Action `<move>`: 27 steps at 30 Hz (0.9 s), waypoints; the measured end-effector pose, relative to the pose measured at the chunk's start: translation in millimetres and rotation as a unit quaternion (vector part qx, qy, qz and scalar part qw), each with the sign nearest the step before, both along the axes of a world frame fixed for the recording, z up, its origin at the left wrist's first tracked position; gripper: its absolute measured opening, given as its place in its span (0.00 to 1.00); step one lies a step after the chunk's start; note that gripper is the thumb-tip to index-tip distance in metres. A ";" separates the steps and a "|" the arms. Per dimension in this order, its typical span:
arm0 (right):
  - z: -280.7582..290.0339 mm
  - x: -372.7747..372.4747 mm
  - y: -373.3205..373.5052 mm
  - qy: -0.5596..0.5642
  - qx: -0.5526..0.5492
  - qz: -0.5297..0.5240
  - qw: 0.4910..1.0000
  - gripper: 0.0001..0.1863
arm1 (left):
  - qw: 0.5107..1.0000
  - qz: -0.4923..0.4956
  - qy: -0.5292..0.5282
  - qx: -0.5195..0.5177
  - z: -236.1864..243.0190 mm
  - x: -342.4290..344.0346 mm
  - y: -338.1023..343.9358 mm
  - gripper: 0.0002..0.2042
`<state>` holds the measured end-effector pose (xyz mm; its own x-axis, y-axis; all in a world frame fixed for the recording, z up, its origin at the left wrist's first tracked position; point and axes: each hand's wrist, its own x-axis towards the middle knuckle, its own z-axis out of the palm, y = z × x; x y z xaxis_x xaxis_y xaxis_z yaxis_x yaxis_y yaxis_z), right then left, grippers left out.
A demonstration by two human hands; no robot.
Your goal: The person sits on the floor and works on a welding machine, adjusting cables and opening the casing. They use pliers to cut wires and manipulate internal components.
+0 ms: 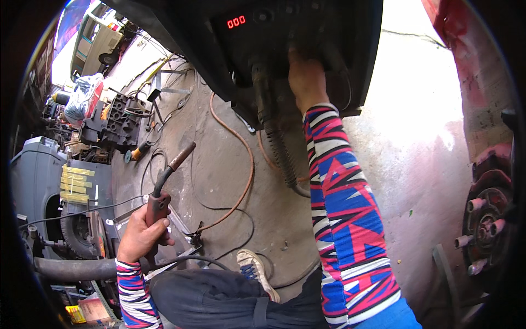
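My left hand (143, 234) is closed round the reddish-brown handle of a welding torch (158, 211), whose bent neck and nozzle point up and to the right. My right hand (308, 79) reaches forward to the front panel of a dark welding machine (350, 33). Its fingers are drawn together against the panel, one finger reaching upward; shadow hides what they grip or press. Left of that hand, a thick ribbed torch cable (266, 104) hangs from the machine's front. A red lit display (236, 22) glows at the panel's upper left.
A reddish hose (246, 143) and black cables cross the concrete floor. On the left lie an angle grinder (137, 152), an engine block (116, 123) and a grey panel (35, 164). A metal pipe (76, 268) runs beside my left forearm. A wheel hub (485, 225) stands at the right.
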<state>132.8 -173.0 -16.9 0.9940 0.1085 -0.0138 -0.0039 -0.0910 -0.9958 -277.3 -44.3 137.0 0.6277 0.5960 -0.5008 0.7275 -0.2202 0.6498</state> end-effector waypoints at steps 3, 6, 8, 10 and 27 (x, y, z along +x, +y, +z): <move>6.3 -7.6 -2.7 -0.005 -0.022 -0.012 1.000 0.35 | 1.000 -0.001 -0.001 0.021 -5.0 2.6 -0.9 0.22; 9.5 -11.6 -4.1 -0.018 -0.026 -0.028 0.999 0.35 | 0.997 0.008 -0.034 0.063 -15.9 0.9 -8.7 0.20; 12.7 -14.6 -4.9 -0.010 -0.033 -0.034 0.999 0.35 | 0.995 0.006 -0.071 0.076 -21.2 -0.9 -11.4 0.20; 17.5 -17.8 -5.0 0.012 -0.044 -0.044 0.998 0.35 | 0.989 0.007 -0.105 0.106 -24.7 -2.5 -11.4 0.18; 63.4 16.1 -75.1 -0.170 -0.401 0.163 0.885 0.29 | 0.988 0.039 -0.116 0.097 -39.4 -13.0 31.3 0.14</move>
